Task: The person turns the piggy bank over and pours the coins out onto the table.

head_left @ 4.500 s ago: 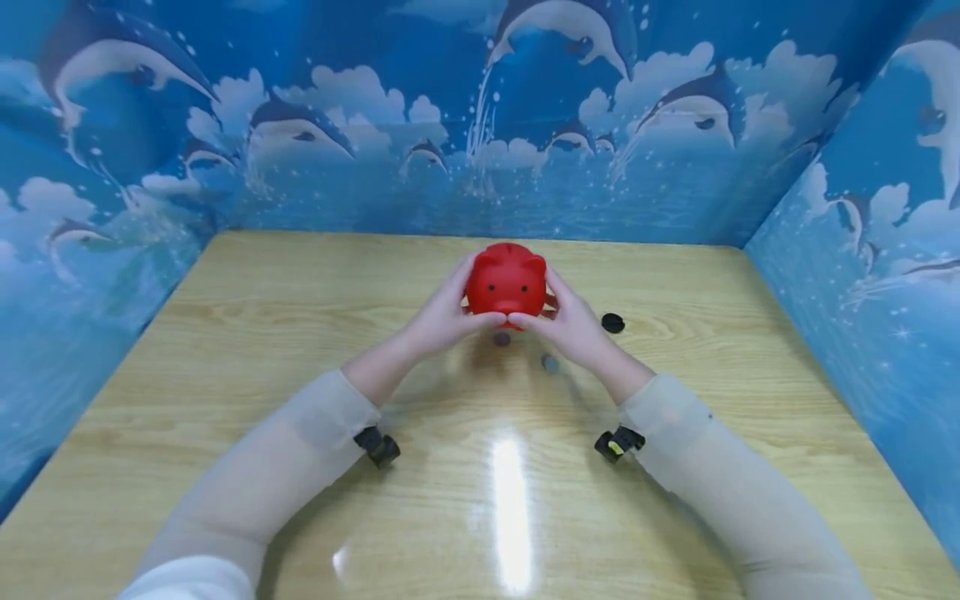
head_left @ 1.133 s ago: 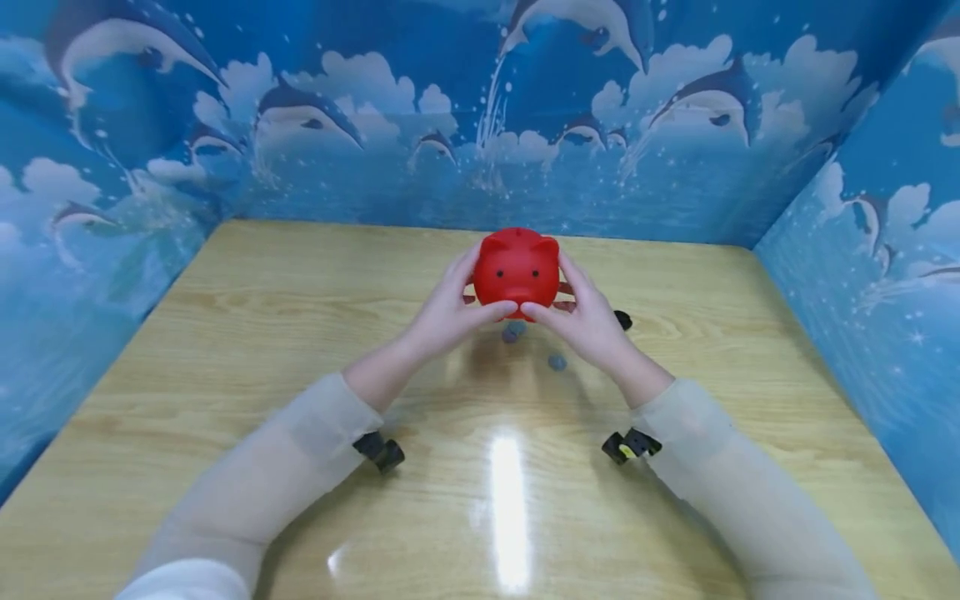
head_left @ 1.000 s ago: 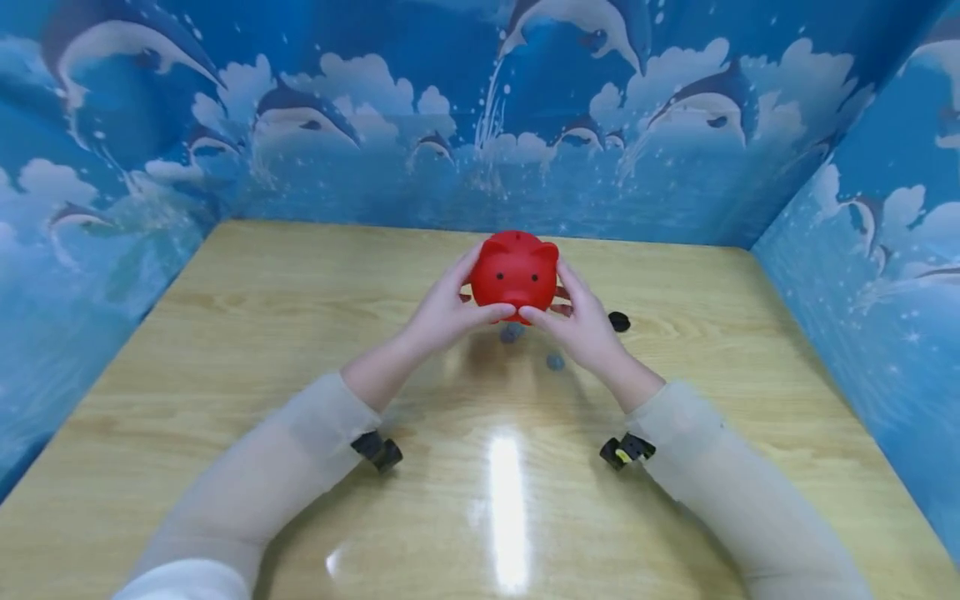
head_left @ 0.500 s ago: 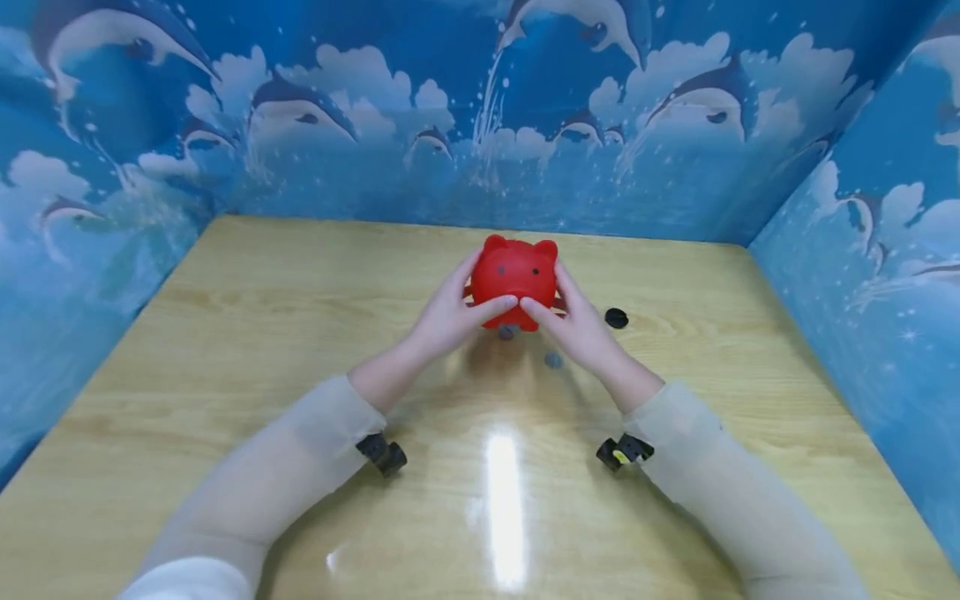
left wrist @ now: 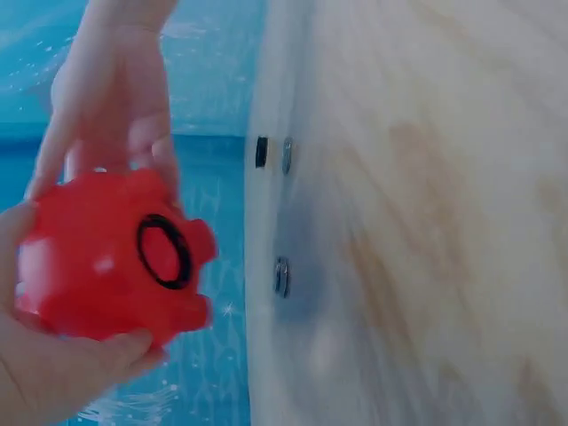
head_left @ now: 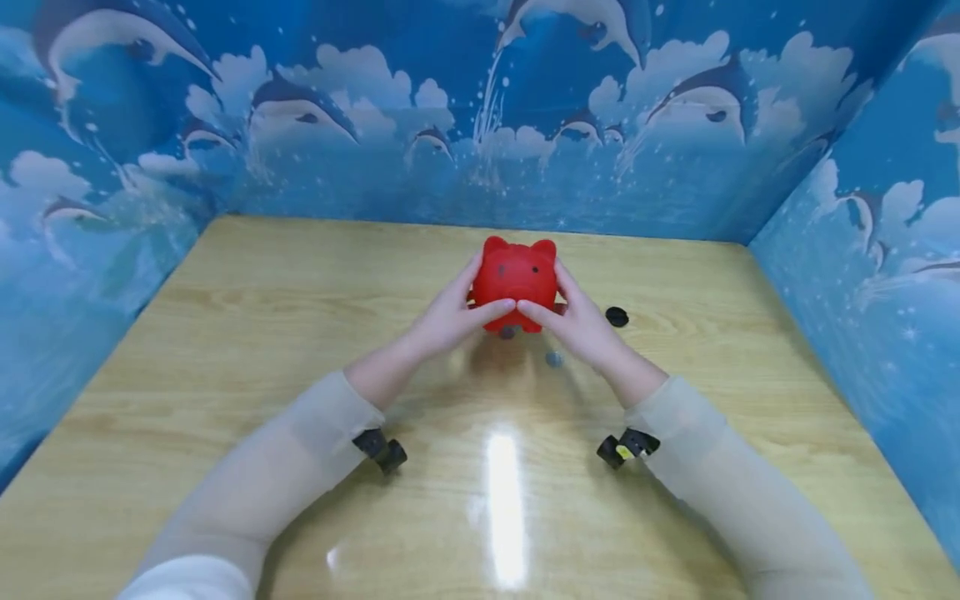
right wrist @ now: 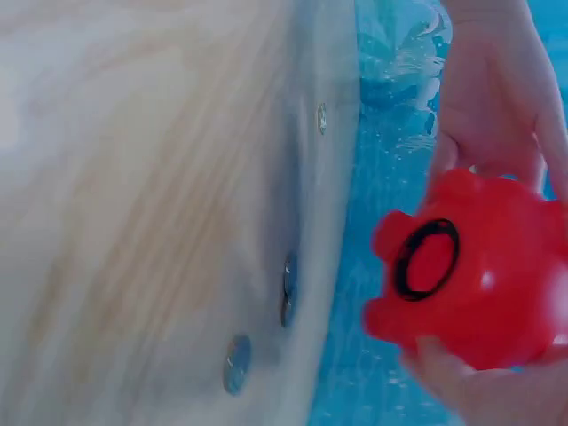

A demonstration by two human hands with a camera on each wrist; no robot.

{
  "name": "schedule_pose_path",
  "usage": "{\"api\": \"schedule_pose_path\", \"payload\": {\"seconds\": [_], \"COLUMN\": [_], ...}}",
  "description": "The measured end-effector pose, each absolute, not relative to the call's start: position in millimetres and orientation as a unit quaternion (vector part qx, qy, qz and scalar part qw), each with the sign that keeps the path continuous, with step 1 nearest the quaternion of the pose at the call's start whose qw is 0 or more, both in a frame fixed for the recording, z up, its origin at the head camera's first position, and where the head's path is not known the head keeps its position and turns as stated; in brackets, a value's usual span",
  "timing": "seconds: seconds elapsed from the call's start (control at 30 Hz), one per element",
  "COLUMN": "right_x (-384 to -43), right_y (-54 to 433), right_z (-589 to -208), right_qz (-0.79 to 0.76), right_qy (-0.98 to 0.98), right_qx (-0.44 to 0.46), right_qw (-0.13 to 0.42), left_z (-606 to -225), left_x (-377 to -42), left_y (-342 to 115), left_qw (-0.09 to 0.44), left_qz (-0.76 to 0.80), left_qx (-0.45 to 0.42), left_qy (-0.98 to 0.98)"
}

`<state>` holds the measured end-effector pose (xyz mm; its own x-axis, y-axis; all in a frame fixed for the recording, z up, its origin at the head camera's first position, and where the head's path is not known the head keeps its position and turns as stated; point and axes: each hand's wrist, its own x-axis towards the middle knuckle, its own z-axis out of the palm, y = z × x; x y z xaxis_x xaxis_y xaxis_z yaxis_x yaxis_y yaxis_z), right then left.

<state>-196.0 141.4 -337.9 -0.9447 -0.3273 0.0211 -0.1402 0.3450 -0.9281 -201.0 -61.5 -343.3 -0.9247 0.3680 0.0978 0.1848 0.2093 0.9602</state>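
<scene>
A red piggy bank [head_left: 514, 279] is held above the table between both hands, its face toward me. The left hand [head_left: 452, 312] grips one side and the right hand [head_left: 572, 321] the other. Their thumbs nearly meet below the snout, and the other fingers wrap behind. The wrist views show an underside hole with a black rim [left wrist: 165, 252], tilted toward the table. Beneath the bank lie overlapping coins [left wrist: 281, 277], partly hidden in the head view. Another coin [head_left: 554, 359] lies nearer, by the right wrist. Beyond the right hand lies a black round plug [head_left: 617, 317].
The wooden table [head_left: 300, 500] runs to a dolphin-printed backdrop [head_left: 375, 179] at the back and sides. A further coin [right wrist: 322, 118] shows near the far table edge in the right wrist view. Small black cameras [head_left: 381, 450] sit on both wrists.
In both hands, the bank has tipped back: its top slot, seen a second ago, is out of sight, and its feet show more. Since the oldest frame, another coin appears beneath it.
</scene>
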Motion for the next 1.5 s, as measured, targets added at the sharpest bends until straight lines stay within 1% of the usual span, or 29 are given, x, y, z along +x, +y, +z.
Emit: {"api": "schedule_pose_path", "payload": {"seconds": [0.07,0.13,0.2,0.3,0.37,0.43,0.5,0.53,0.57,0.63,0.73,0.77,0.8,0.83,0.87,1.0,1.07,1.13,1.2,1.27,1.33,1.5], "right_x": [-196,-197,-199,-201,-201,-199,-198,-198,-198,-199,-202,-202,-203,-202,-202,-200,-201,-204,-206,-207,-206,-202], "right_y": [140,139,139,140,140,139,138,137,137,138,141,142,142,142,142,140,139,140,140,141,142,141], "right_z": [-336,-334,-333,-334,-334,-334,-333,-332,-332,-331,-332,-332,-332,-332,-332,-330,-330,-332,-333,-334,-333,-329], "right_qz": [-0.563,-0.574,-0.569,-0.549,-0.542,-0.552,-0.566,-0.571,-0.573,-0.577,-0.560,-0.555,-0.553,-0.550,-0.547,-0.554,-0.553,-0.544,-0.539,-0.532,-0.533,-0.537], "right_qy": [0.809,0.802,0.806,0.818,0.823,0.819,0.809,0.805,0.804,0.799,0.806,0.808,0.809,0.812,0.817,0.815,0.814,0.819,0.823,0.827,0.827,0.826], "right_qx": [-0.160,-0.160,-0.145,-0.110,-0.109,-0.120,-0.144,-0.154,-0.154,-0.152,-0.129,-0.124,-0.124,-0.126,-0.130,-0.165,-0.175,-0.175,-0.160,-0.151,-0.149,-0.159], "right_qw": [0.049,0.048,0.074,0.130,0.129,0.102,0.062,0.049,0.049,0.077,0.143,0.156,0.157,0.146,0.129,0.039,0.030,0.046,0.081,0.100,0.099,0.066], "left_z": [-341,-340,-340,-342,-343,-343,-342,-342,-342,-343,-344,-344,-344,-343,-342,-340,-341,-343,-345,-346,-346,-341], "left_x": [-200,-201,-202,-203,-204,-204,-204,-204,-204,-204,-205,-205,-205,-205,-204,-202,-202,-202,-203,-203,-203,-202], "left_y": [-62,-62,-61,-61,-61,-62,-62,-62,-61,-61,-61,-60,-60,-60,-59,-60,-60,-60,-60,-60,-60,-60], "left_qw": [0.033,0.019,0.044,0.110,0.117,0.086,0.037,0.020,0.016,0.033,0.107,0.123,0.127,0.123,0.107,0.000,-0.019,0.000,0.039,0.067,0.071,0.041], "left_qz": [0.599,0.601,0.598,0.607,0.608,0.613,0.610,0.612,0.611,0.604,0.607,0.604,0.604,0.612,0.620,0.625,0.632,0.634,0.638,0.639,0.642,0.655], "left_qx": [0.202,0.202,0.179,0.130,0.125,0.147,0.177,0.189,0.192,0.177,0.130,0.118,0.114,0.119,0.130,0.201,0.216,0.202,0.171,0.150,0.150,0.181], "left_qy": [0.774,0.773,0.780,0.776,0.775,0.771,0.772,0.768,0.768,0.776,0.777,0.778,0.778,0.772,0.766,0.754,0.744,0.747,0.749,0.751,0.748,0.732]}}
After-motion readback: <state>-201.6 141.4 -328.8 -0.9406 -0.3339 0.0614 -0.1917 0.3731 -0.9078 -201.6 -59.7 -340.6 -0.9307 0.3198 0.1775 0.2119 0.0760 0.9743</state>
